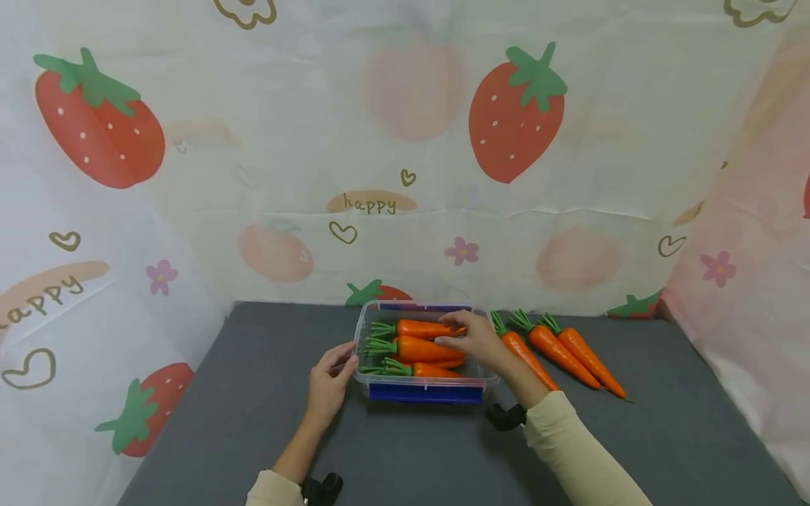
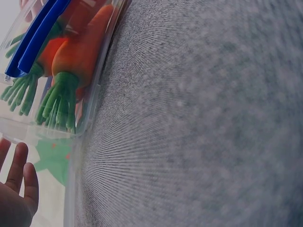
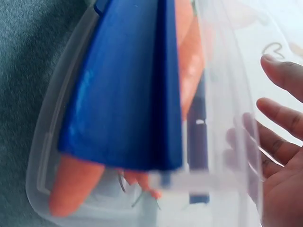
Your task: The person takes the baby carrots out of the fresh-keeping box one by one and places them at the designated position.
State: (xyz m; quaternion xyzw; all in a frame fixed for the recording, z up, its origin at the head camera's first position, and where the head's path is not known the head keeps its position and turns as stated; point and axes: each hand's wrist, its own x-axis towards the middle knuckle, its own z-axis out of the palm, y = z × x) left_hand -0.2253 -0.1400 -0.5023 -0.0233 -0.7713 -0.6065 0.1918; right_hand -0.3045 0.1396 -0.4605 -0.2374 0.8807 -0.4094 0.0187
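Smooth orange carrots with green, finger-like tufts (image 1: 414, 348), inside a clear rectangular plastic box (image 1: 405, 381), between left hand (image 1: 329, 385) and right hand (image 1: 477, 339): 3 plain to view on top, with more partly hidden beneath. Judged light, firm and hardly fragile; probably a little slippery along the glossy skin and bendable at the tufts. Best taken across the thick shoulder just below the tuft, rather than by the narrow tip. For the box, by its look stiff enough but apt to slide under a push from 1 side, best hold at the 2 short ends.

State of grip: left, fingers extended at the left end wall, around nothing; right, fingers spread and loosely bent over the right end, just above the carrot tips, with nothing visible in grasp; contact with the tips not certain.

Surroundings: to the right of the right hand, outside the box, 3 loose orange carrots (image 1: 563, 355), tufts away from the wearer, on a dark grey tabletop (image 1: 671, 393). Between right fingers and loose carrots, as obstacle, the raised right rim; below the left fingers' level, along the near wall, a blue plastic clip (image 1: 425, 393). Beyond both hands, a pale strawberry-print curtain (image 1: 316, 140)
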